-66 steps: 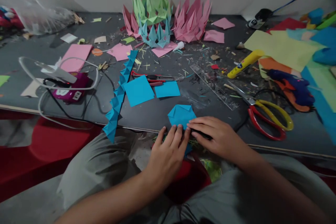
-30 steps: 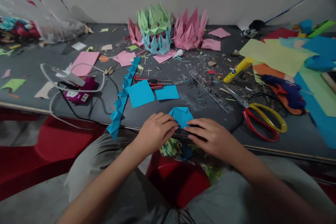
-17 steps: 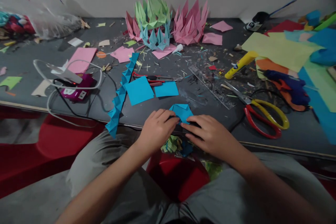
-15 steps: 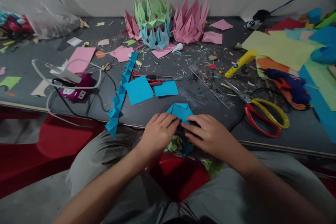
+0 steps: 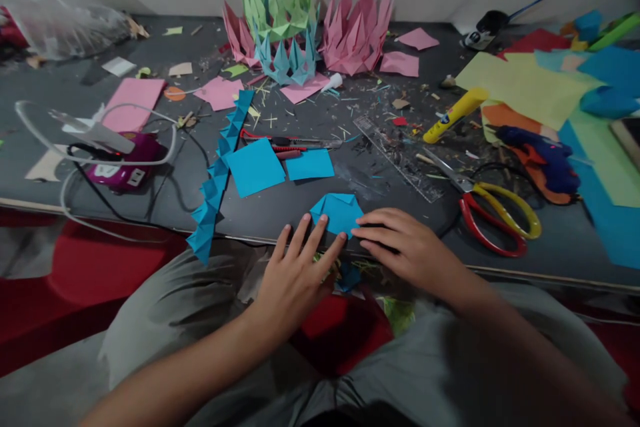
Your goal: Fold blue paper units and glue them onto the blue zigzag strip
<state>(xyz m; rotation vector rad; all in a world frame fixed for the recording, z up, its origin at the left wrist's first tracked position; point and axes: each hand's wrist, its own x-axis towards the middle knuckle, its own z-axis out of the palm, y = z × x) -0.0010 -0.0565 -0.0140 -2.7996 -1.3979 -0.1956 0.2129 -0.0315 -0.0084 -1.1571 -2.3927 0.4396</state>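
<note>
A partly folded blue paper [image 5: 341, 212] lies flat at the table's front edge. My left hand [image 5: 300, 270] has its fingers spread, with fingertips at the paper's left and lower edges. On the right edge of the paper rest the fingertips of my right hand [image 5: 405, 243], its fingers apart. Blue squares [image 5: 256, 167] and a smaller blue piece [image 5: 310, 165] lie behind. To the left runs a zigzag folded blue strip [image 5: 216, 180], its lower end over the table edge.
Scissors [image 5: 493, 213], a yellow glue tube [image 5: 455, 115], a clear ruler [image 5: 397, 159] and a blue glue gun [image 5: 540, 157] lie right. A cutter [image 5: 295, 143] is behind the squares. A purple power box [image 5: 125, 163] with cables stands left. Folded paper crowns [image 5: 356, 30] stand at the back.
My left hand's fingers have spread and moved off the folded paper's middle, showing more of it. My right hand stays at its right edge. The whole view has shifted slightly.
</note>
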